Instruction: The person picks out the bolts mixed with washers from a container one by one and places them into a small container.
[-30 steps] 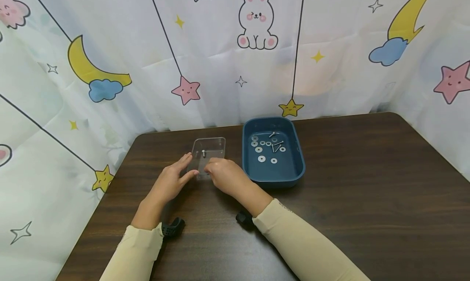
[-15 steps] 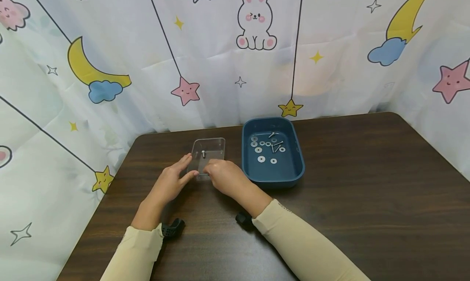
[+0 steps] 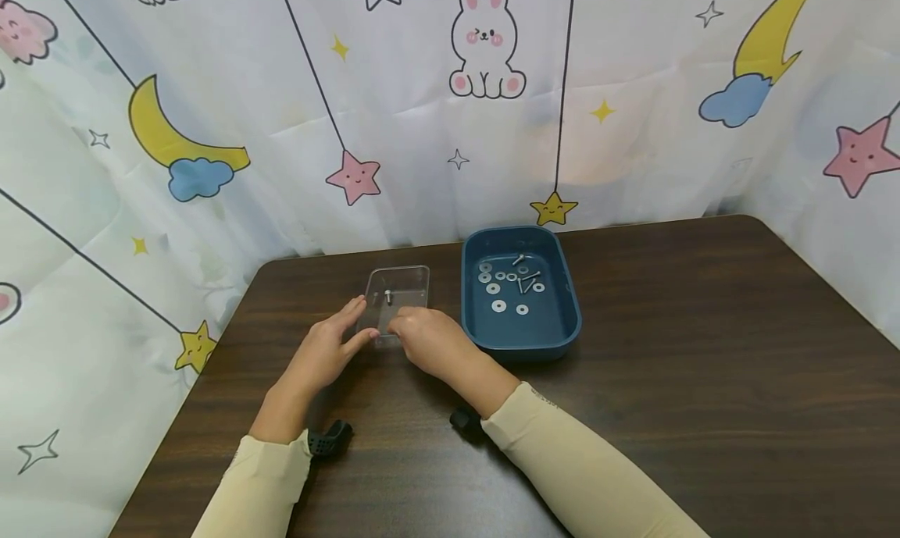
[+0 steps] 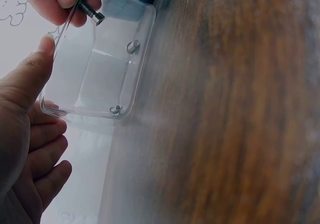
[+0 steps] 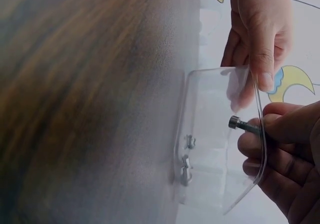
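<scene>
A small clear plastic box stands on the table, with a metal bolt visible inside it from the head view. Several small metal pieces lie along its bottom in the right wrist view. My left hand is at the box's near left corner, thumb at the near rim and fingers extended along the left side. At the near wall, my right hand pinches a socket-head bolt between thumb and fingers. The bolt's head points down inside the box; its other end is hidden by the fingers.
Right of the box, a blue tray holds several flat washers and several bolts. The dark wood table reaches back to a printed curtain. Both wrists wear black straps.
</scene>
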Action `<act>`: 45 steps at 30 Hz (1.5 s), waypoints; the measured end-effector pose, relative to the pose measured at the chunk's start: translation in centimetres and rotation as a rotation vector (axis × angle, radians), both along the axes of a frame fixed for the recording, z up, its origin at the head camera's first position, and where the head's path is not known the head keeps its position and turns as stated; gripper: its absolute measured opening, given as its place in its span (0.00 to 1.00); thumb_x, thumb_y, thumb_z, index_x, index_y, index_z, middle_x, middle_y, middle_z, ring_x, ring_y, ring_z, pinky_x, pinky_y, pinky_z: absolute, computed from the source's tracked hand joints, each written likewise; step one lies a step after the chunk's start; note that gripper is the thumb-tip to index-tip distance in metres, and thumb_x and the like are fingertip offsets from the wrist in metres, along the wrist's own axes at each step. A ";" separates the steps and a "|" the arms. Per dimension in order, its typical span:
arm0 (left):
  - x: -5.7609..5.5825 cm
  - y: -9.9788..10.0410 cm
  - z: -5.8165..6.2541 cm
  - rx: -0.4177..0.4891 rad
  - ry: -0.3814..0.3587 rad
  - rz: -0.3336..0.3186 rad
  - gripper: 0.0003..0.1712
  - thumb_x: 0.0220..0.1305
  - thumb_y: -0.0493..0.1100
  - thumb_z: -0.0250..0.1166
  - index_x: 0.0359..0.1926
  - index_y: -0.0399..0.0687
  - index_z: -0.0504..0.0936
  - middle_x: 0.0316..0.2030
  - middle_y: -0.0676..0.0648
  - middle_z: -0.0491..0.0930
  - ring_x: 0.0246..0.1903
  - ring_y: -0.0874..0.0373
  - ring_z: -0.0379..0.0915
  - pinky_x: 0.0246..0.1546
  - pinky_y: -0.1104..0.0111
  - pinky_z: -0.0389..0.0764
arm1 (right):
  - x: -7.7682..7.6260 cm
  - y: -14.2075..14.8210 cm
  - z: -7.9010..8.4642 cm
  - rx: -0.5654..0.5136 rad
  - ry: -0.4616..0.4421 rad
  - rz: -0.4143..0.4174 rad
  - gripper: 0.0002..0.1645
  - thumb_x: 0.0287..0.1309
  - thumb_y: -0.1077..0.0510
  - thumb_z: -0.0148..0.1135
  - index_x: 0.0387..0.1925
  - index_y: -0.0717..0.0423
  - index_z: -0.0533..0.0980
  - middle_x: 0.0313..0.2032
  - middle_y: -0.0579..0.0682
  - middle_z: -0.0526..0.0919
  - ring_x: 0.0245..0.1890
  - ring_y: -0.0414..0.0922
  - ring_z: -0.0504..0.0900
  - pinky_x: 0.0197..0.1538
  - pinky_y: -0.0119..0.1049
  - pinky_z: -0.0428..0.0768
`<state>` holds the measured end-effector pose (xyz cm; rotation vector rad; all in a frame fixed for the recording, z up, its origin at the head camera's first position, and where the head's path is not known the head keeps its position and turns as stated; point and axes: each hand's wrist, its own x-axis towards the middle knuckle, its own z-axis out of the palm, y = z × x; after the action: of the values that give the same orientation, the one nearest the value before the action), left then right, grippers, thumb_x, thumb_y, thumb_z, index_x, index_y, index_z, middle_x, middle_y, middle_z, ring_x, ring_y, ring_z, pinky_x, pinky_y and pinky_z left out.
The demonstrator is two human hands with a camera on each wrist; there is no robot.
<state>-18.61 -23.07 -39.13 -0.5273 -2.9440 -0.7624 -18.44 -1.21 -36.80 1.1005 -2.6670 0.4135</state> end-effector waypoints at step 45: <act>0.0 0.0 0.0 -0.008 -0.006 0.007 0.45 0.68 0.66 0.55 0.74 0.42 0.60 0.74 0.42 0.57 0.72 0.42 0.56 0.67 0.44 0.62 | -0.1 5.5 2.9 -0.234 0.006 -0.038 0.12 0.65 0.63 0.61 0.49 0.55 0.83 0.46 0.48 0.87 0.49 0.43 0.84 0.53 0.36 0.82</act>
<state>-18.65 -23.10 -39.12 -0.5158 -2.9538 -0.7523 -18.58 4.27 -33.89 0.9782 -2.5490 0.6930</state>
